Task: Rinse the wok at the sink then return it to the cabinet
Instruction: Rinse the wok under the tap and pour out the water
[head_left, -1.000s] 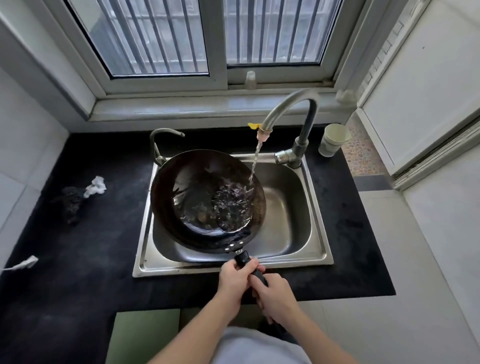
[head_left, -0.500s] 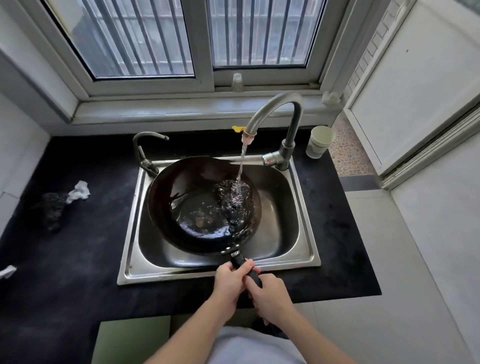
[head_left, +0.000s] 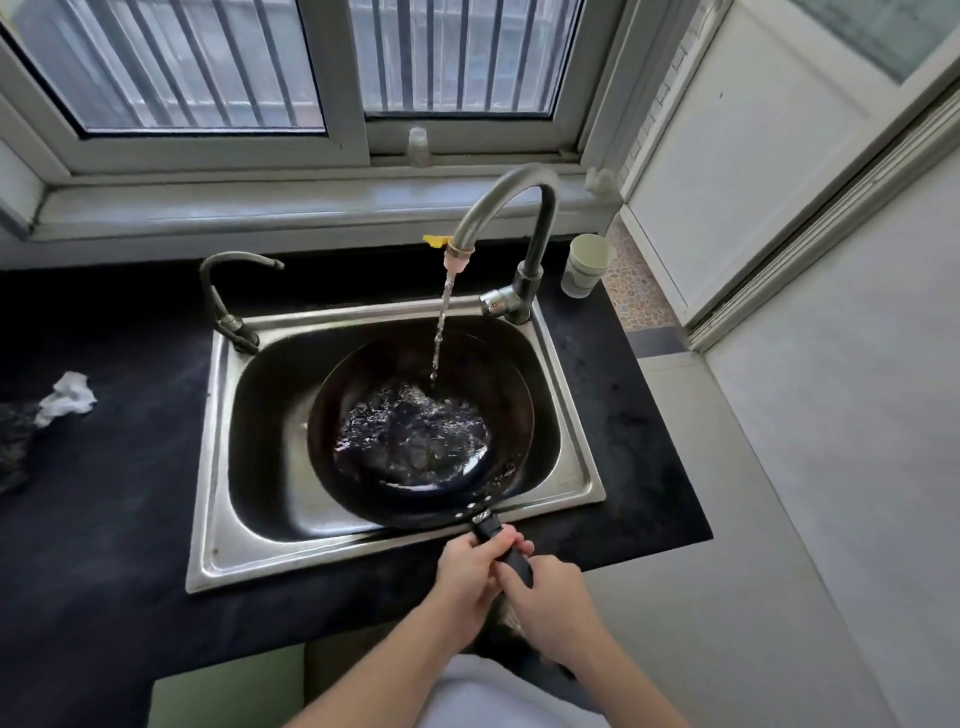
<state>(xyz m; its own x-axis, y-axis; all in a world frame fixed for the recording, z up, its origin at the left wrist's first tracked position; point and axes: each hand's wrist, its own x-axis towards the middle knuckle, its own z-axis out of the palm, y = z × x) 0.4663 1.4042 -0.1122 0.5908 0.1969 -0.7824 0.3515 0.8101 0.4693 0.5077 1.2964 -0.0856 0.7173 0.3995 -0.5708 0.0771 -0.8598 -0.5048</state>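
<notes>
A dark round wok (head_left: 511, 395) sits in the steel sink (head_left: 218, 467), toward its right half, with water pooled and rippling in its bottom. A thin stream of water falls from the tall curved faucet (head_left: 511, 202) into the wok's far side. The wok's black handle (head_left: 501, 543) sticks out over the sink's front rim. My left hand (head_left: 465, 569) and my right hand (head_left: 553, 597) both grip that handle, left nearer the wok, right just behind it.
A black counter (head_left: 104, 519) surrounds the sink. A small second tap (head_left: 228, 296) stands at the sink's back left corner. A paper cup (head_left: 587, 265) sits right of the faucet. A crumpled white tissue (head_left: 67, 397) and a dark scrubber lie at far left. A barred window is behind.
The wok has shifted from the sink's left side to its right side, and the stream now lands further back in it. Both hands have kept their grip on the handle.
</notes>
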